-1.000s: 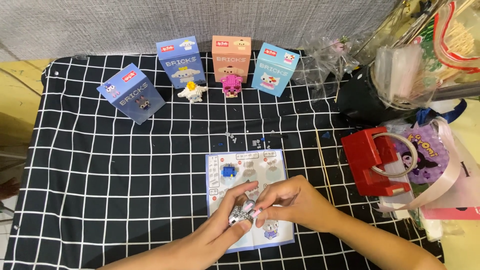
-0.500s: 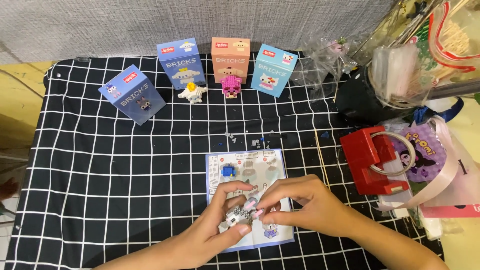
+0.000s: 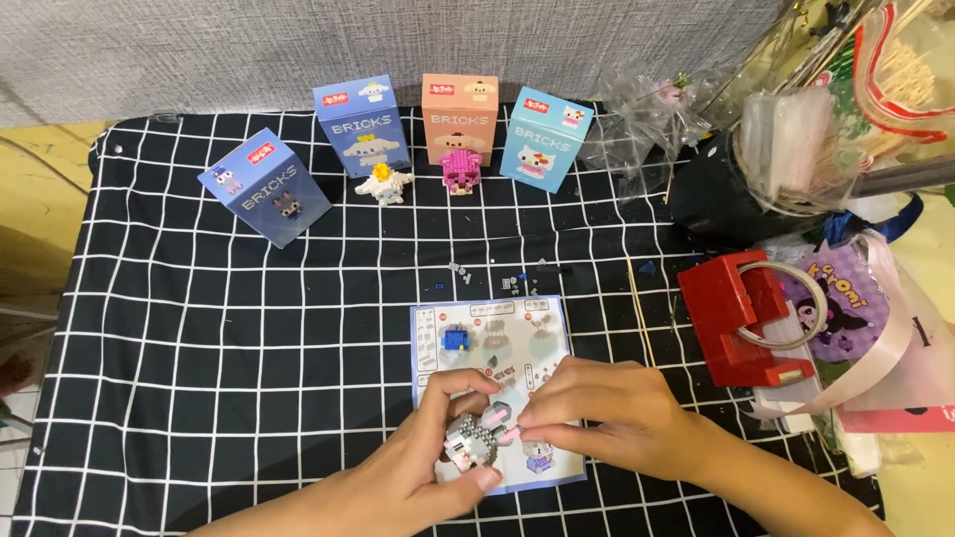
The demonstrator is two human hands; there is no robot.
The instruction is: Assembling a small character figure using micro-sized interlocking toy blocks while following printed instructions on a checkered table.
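Grey and white, the small brick figure (image 3: 470, 443) sits near the front edge of the black grid-patterned cloth (image 3: 199, 378), over the lower part of the instruction sheet (image 3: 492, 343); the left hand (image 3: 423, 467) cups it from below and the left, thumb and fingers closed around its body; the right hand (image 3: 607, 413) comes in from the right with fingertips pinched narrow on a small pink piece at the figure's top. Compared with the frames before, both hands have slid a little nearer and lower on the sheet; the figure, once held more toward the sheet's middle, now lies close to its near edge, and the right hand's fingers have drawn tighter against it. Everything else has stayed put: at the far side four boxes stand in a loose row, a dark blue box (image 3: 265, 186) tilted at the left, a blue box (image 3: 362, 124), an orange box (image 3: 460, 117) and a light blue box (image 3: 546, 137); a white figure (image 3: 384, 185) and a pink figure (image 3: 460, 170) stand just in front of them; loose tiny bricks (image 3: 512, 281) lie scattered beyond the sheet; a red tape dispenser (image 3: 741, 318) rests to the right, well apart from the hands.
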